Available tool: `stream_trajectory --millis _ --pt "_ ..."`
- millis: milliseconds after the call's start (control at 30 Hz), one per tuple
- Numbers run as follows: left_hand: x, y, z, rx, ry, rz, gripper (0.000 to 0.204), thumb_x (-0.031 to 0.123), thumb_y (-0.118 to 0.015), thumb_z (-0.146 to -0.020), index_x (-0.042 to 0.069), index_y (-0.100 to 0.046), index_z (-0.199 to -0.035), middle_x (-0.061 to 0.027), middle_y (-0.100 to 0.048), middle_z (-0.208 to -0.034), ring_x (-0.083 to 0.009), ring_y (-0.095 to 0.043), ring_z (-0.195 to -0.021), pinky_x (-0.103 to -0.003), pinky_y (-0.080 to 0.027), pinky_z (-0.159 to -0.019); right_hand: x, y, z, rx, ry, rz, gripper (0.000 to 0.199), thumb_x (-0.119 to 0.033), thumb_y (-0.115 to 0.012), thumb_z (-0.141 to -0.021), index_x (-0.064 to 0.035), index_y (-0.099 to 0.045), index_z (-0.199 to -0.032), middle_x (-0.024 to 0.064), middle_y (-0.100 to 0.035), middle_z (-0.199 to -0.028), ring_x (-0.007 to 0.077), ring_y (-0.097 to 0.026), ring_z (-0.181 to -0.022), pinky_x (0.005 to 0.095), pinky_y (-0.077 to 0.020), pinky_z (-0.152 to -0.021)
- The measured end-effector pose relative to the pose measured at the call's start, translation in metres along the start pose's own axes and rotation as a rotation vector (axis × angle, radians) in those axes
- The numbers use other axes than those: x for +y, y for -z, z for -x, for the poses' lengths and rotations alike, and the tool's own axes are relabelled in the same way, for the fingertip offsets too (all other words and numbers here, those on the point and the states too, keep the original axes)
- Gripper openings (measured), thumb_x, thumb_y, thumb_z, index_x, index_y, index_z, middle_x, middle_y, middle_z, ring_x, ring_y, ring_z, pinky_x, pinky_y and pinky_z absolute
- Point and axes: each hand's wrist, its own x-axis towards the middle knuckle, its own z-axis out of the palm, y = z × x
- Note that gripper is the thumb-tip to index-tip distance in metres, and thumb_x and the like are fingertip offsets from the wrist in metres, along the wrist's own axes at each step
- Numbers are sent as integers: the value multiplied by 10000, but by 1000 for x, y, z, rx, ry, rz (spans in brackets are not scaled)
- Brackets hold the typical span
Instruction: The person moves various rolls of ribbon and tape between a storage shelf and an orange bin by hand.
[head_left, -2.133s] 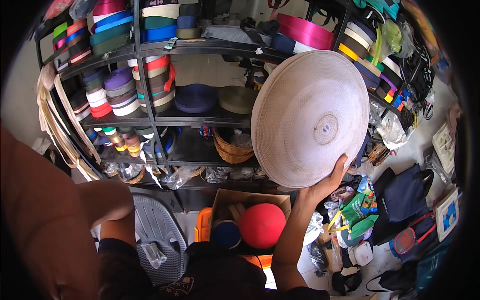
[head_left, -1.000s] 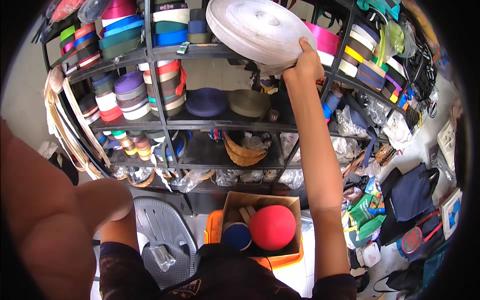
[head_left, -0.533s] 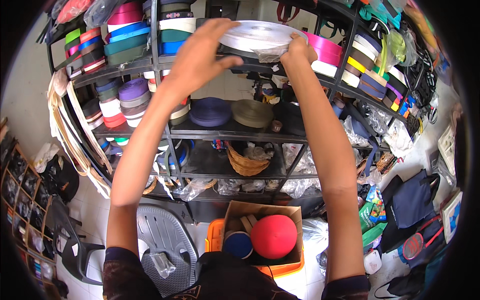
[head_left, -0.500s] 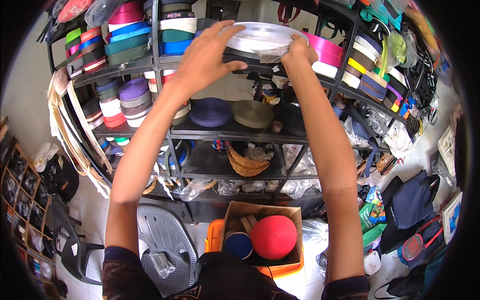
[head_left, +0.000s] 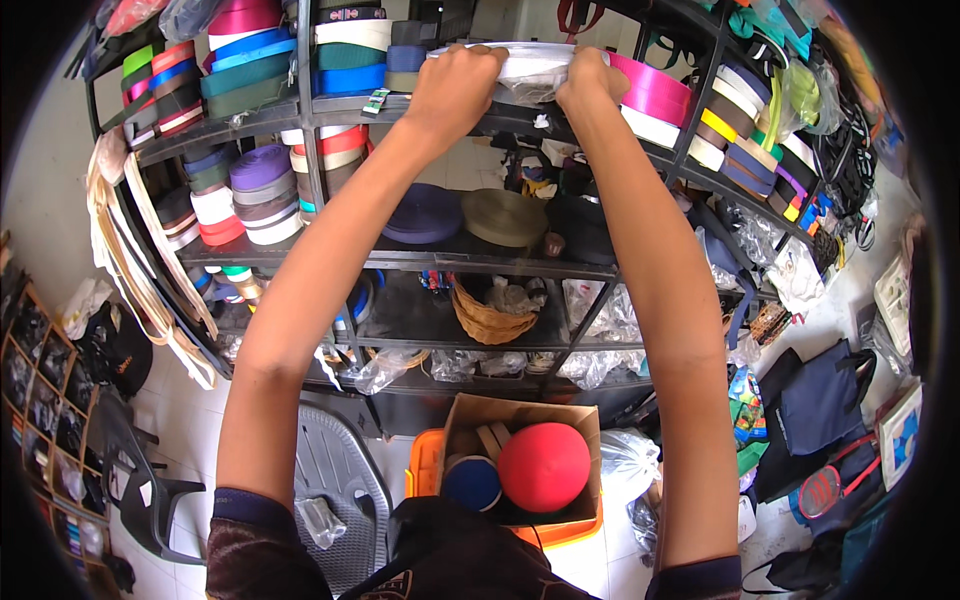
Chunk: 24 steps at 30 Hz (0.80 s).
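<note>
Both my arms reach up to a black shelf. A wide white roll of webbing [head_left: 535,66] is held between my hands at the upper shelf level, seen nearly edge-on. My left hand [head_left: 458,88] grips its left side, fingers curled over the rim. On its right side my right hand [head_left: 592,80] is closed around the edge. Crumpled clear plastic [head_left: 530,91] hangs under the roll between the hands. A pink roll [head_left: 655,88] stands just right of my right hand. Left of my left hand are small grey and olive rolls [head_left: 405,60].
Stacked webbing rolls [head_left: 250,75] fill the upper left shelf. Blue [head_left: 424,215] and olive [head_left: 505,218] rolls lie on the shelf below, above a wicker basket [head_left: 492,312]. A grey chair [head_left: 340,480] and a cardboard box [head_left: 520,415] with red and blue rolls stand near me.
My left hand has moved right and closed on the white roll's left edge; it was spread beside it before. The roll has tipped closer to edge-on and shifted slightly.
</note>
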Motion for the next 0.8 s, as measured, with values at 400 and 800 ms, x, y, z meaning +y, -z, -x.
stream_trajectory --millis 400,800 --pt "-9 -19 6 159 -81 -152 233 -38 -626 -707 -13 -569 -931 -142 -646 -917 -300 -656 -858 -377 -571 -675 -6 -1 11 -103 13 119 333 -48 -641 -763 138 -592 -1035 246 -629 -1134 344 -668 -973 423 -577 -725" --pt "-9 -27 10 149 39 -8 405 -18 -632 -745 7 -548 -1140 -172 -616 -1091 -370 -576 -1031 -431 -515 -837 10 5 -23 -248 111 178 306 -79 -720 -712 141 -629 -904 271 -660 -1011 310 -689 -842 397 -553 -668"
